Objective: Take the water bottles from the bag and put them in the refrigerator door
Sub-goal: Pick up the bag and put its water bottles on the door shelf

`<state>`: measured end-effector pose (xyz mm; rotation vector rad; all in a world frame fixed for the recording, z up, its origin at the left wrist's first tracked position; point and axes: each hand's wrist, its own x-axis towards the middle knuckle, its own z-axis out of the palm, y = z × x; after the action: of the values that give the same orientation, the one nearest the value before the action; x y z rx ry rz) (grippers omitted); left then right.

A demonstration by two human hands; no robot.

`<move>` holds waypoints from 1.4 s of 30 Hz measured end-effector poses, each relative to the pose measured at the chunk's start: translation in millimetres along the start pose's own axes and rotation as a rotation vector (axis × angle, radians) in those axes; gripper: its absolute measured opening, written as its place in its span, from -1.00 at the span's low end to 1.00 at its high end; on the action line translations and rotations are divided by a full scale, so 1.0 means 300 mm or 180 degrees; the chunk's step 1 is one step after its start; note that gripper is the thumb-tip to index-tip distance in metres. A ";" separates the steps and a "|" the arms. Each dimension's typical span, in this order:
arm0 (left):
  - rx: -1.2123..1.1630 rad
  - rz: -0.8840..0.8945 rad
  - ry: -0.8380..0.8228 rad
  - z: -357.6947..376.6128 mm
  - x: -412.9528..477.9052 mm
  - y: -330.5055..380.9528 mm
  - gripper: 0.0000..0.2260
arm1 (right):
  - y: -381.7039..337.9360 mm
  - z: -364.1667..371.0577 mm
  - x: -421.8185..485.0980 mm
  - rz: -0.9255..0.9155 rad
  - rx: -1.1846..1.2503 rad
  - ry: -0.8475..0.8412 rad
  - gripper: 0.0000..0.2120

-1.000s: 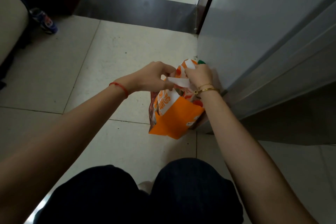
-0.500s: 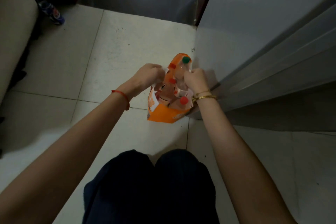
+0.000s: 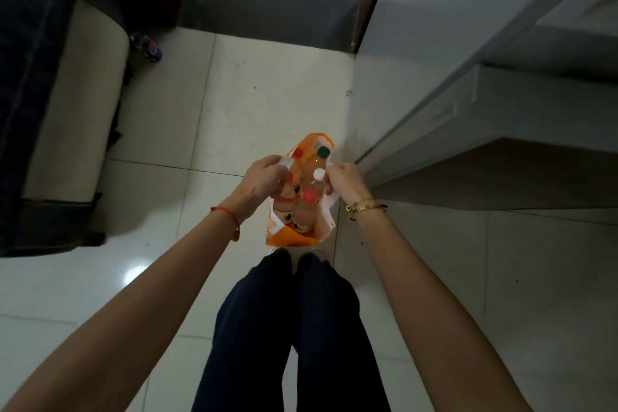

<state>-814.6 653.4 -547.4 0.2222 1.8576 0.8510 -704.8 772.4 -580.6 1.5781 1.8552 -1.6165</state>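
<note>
You had the orange bag (image 3: 294, 231) on the floor right beside the fridge (image 3: 434, 43), just ahead of your feet. Your left hand (image 3: 264, 179) pinched its left edge and your right hand (image 3: 346, 179) gripped the right edge, spreading it open. Between your hands sat the bottles (image 3: 309, 191), caps up: green, white and red.

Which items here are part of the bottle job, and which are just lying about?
Part of the job: bag, held open by left hand and right hand; bottles inside, caps green, white, red; refrigerator.

Lying about: sofa; blue can beside it.
</note>
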 end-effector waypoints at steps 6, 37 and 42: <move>-0.0339 -0.0168 0.0221 -0.033 -0.369 0.139 -0.63 | -0.100 -0.094 -0.342 0.0134 -0.0095 -0.0108 -0.77; -0.0703 0.0782 -0.0800 0.266 -1.462 0.719 -0.88 | 0.025 -0.587 -1.599 0.0242 0.1144 0.1558 -0.73; -0.0467 0.0941 -0.1279 0.388 -1.518 0.754 -0.87 | 0.171 -0.622 -1.675 0.0360 0.1585 0.1751 -0.71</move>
<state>-560.2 639.6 -92.1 0.5438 1.3998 1.0532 -378.2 634.4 -175.3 2.5005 1.5986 -1.8167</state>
